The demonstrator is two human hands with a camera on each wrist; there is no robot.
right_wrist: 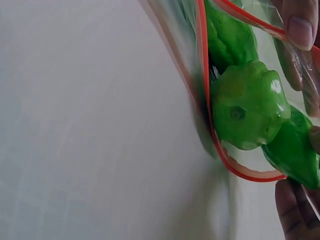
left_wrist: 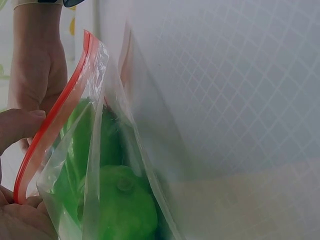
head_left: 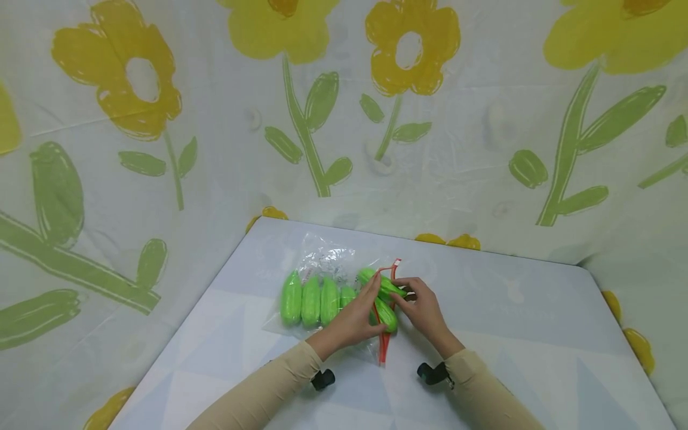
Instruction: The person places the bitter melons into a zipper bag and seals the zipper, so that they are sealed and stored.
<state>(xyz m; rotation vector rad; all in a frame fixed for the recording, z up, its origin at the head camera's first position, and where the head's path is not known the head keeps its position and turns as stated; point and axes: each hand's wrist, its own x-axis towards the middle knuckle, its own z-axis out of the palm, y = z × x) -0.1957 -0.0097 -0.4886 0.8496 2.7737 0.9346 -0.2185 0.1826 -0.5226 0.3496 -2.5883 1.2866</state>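
Note:
A clear plastic zip bag [head_left: 325, 251] with a red zip edge [head_left: 383, 349] lies on the table, its mouth to the right. Several green ridged gourds [head_left: 292, 298] lie side by side inside. My left hand [head_left: 349, 319] holds the bag's mouth apart, thumb and fingers on the red edge. At that mouth my right hand [head_left: 423, 307] pinches the tapered end of a green ridged gourd [right_wrist: 295, 145]. Another gourd [right_wrist: 250, 107] sits beside it just within the opening. The left hand hides part of the row in the head view.
The pale table [head_left: 516, 370] has a light geometric pattern. A white cloth [head_left: 457, 149] printed with yellow flowers hangs behind and at the sides. Dark wrist cameras [head_left: 431, 374] stick out below both sleeves, close to the tabletop.

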